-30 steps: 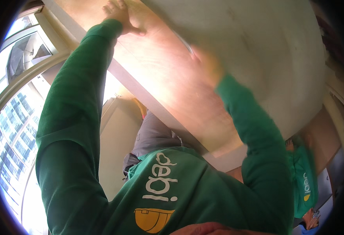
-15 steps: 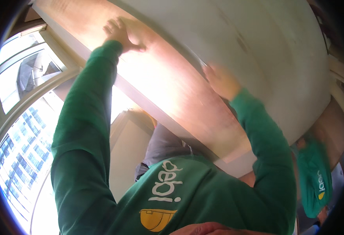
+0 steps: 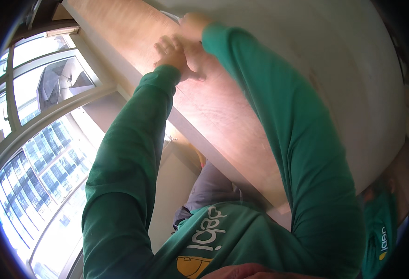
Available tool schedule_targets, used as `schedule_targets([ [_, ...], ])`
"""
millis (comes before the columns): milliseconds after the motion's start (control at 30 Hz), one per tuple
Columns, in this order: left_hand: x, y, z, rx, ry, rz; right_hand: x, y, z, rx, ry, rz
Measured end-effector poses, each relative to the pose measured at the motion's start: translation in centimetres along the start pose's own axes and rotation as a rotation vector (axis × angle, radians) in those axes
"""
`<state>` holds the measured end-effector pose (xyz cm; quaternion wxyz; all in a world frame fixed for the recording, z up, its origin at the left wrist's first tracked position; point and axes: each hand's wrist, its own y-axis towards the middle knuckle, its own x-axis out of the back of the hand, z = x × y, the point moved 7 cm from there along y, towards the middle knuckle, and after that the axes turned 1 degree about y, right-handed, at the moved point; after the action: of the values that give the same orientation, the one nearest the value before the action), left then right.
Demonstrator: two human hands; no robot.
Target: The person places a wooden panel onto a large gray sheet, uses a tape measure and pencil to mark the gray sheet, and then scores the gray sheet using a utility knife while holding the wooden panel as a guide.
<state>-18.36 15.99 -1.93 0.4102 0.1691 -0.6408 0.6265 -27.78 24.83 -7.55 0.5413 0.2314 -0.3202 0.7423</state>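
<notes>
Spread fingers and thumb of my left hand (image 3: 172,56) rest on a light wood-coloured panel (image 3: 227,121) that runs diagonally away from me. My right hand (image 3: 196,26) is closed around a thin, pale, flat-bladed tool (image 3: 170,16); its handle is hidden in the fist, so I cannot tell its exact kind. The blade sits at the panel's far long edge, where it meets a large whitish surface (image 3: 302,46). My right forearm reaches across the panel, and the right hand is just beyond the left.
A curved-looking window (image 3: 50,153) with buildings outside fills the left. The panel's pale front edge (image 3: 209,149) passes close before my body. A beige board (image 3: 174,172) stands below it. Another person in a green top (image 3: 380,232) is at the lower right.
My right hand has moved far up and left along the panel's far edge with the tool. My left hand still lies on the panel; the whole view has shifted somewhat.
</notes>
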Motion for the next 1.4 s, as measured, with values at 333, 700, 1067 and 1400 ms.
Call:
schedule_targets([
  [333,-1.3,1.4,-0.3,-0.035,0.103,-0.096,-1.8,-1.1,1.6,0.298,-0.620,0.262],
  [700,-0.9,-1.1,0.1,0.065,0.048,0.031,1.4,-39.9,-6.5,-0.118,0.080,-0.026],
  [1067,-3.3,1.2,0.3,0.014,0.211,-0.131,5.1,-61.5,-10.6,-0.892,0.916,0.156],
  [1400,-6.6,-7.0,-9.3,-0.183,0.348,-0.230,4.4,-61.1,-9.5,-0.722,1.240,-0.047],
])
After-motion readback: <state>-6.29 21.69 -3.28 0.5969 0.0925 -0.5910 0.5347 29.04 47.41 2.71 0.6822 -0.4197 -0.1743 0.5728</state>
